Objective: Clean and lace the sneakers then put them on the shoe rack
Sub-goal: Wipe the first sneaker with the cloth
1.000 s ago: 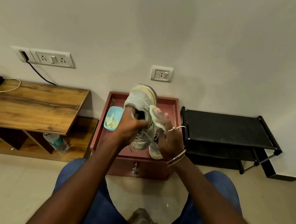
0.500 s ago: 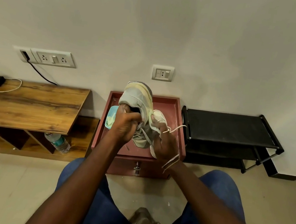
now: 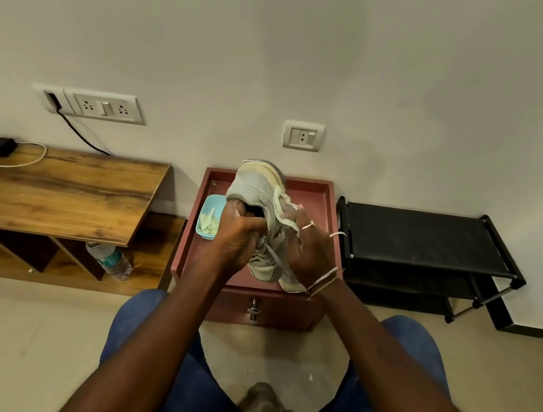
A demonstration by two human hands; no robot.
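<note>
The left hand (image 3: 238,236) has its fingers clenched on the sneaker (image 3: 255,186). The right hand (image 3: 309,249), fingers grasping a wipe (image 3: 284,212), has moved back up its side, so cleaning continues.

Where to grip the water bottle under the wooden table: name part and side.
Wrap fingers round the labelled middle of the water bottle, coming from the open front: it lies on its side on the lower shelf, with the tabletop overhead.
</note>
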